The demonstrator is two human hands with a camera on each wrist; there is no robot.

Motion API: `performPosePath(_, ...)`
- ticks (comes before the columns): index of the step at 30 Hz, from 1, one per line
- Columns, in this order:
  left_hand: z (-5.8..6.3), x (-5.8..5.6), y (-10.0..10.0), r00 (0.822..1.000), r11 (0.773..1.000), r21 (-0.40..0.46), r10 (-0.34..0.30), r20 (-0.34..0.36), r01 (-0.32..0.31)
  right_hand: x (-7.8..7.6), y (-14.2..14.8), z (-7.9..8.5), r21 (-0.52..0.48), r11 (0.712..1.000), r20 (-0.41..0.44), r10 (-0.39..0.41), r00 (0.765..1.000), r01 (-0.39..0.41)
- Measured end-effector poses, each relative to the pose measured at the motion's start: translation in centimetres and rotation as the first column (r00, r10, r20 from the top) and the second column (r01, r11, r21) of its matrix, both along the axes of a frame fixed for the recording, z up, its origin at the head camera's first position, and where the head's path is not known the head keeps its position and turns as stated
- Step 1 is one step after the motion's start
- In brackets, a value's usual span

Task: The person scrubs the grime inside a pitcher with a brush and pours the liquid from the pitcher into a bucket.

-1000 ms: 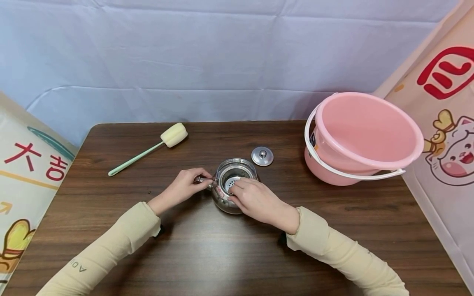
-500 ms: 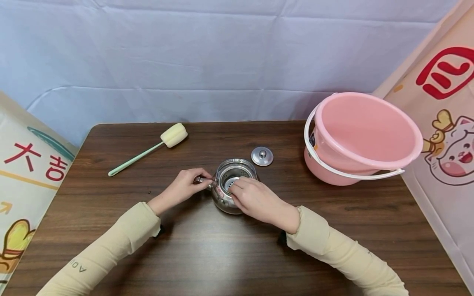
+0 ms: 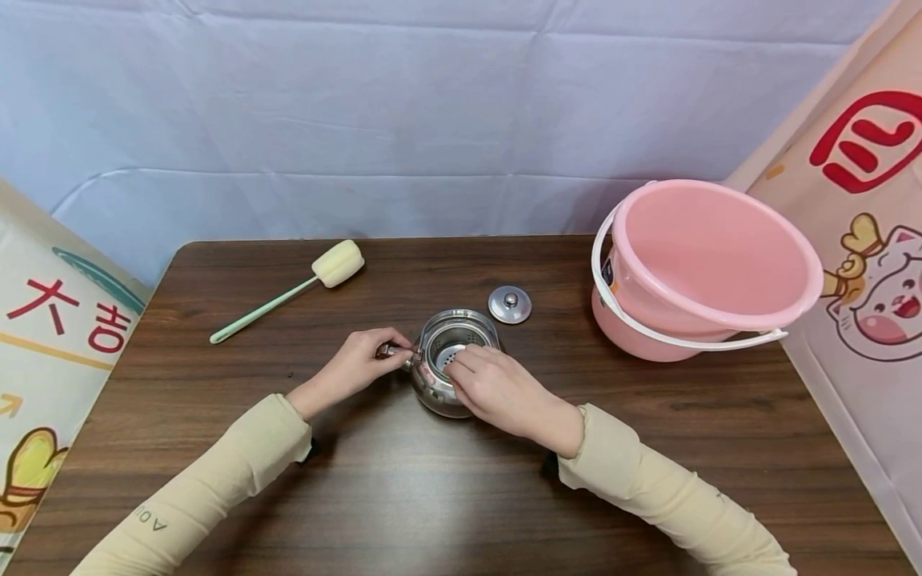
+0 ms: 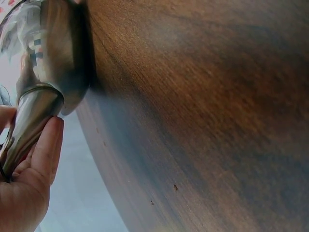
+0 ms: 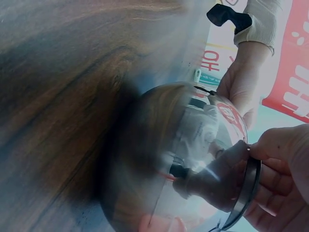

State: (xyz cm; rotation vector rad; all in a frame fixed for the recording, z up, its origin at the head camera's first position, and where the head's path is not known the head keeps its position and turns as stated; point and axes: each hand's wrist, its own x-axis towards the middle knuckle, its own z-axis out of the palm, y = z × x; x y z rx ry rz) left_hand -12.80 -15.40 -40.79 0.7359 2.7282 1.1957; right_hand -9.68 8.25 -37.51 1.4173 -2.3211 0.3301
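Note:
A shiny metal teapot (image 3: pixel 438 395) stands upright and lidless on the table. Inside its mouth sits a perforated tea strainer (image 3: pixel 449 354). My left hand (image 3: pixel 353 368) holds the tapered metal spout (image 4: pixel 35 118) on the pot's left side, with thumb and fingers on either side of it. Over the mouth lies my right hand (image 3: pixel 507 392), its curled fingers dipping inside and the thumb at the near rim (image 5: pixel 250 186), pinching the strainer's edge. The right fingertips are partly hidden. Behind the pot, to the right, lies its round lid (image 3: pixel 510 305), knob up.
A sponge brush (image 3: pixel 338 264) with a pale green handle lies at the back left. At the back right stands a pink bucket (image 3: pixel 648 308), its white handle (image 3: pixel 612 300) folded down on the near side. The wooden table (image 3: pixel 410 504) meets a cloth backdrop behind.
Hardly anything differs. Both hands keep their places on the teapot, with only a tiny shift of the right fingers at its mouth.

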Motion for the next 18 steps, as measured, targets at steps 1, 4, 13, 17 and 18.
performPosePath(1, 0.0, 0.0, -0.01, 1.0, 1.0, 0.002, -0.001, 0.002, 0.001, 0.0, 0.0, 0.01, -0.001, 1.0, -0.004, -0.002, 1.0, 0.002)
performPosePath(4, 0.0, 0.0, -0.03, 1.0, 1.0, 0.006, -0.002, 0.007, 0.002, 0.02, 0.01, 0.1, -0.001, 1.0, -0.006, -0.008, 1.0, 0.008)
performPosePath(13, 0.08, -0.01, 0.05, 1.0, 1.0, 0.004, -0.004, -0.002, 0.004, 0.16, 0.16, 0.51, -0.02, 1.0, -0.022, -0.024, 0.999, 0.023)
performPosePath(17, 0.11, 0.01, 0.03, 1.0, 1.0, 0.001, -0.004, 0.003, 0.004, 0.16, 0.21, 0.57, -0.022, 0.999, -0.033, -0.032, 0.999, 0.031)
performPosePath(18, 0.11, 0.01, 0.02, 1.0, 1.0, 0.0, -0.004, 0.004, 0.004, 0.16, 0.22, 0.6, -0.02, 0.999, -0.034, -0.035, 0.999, 0.034)
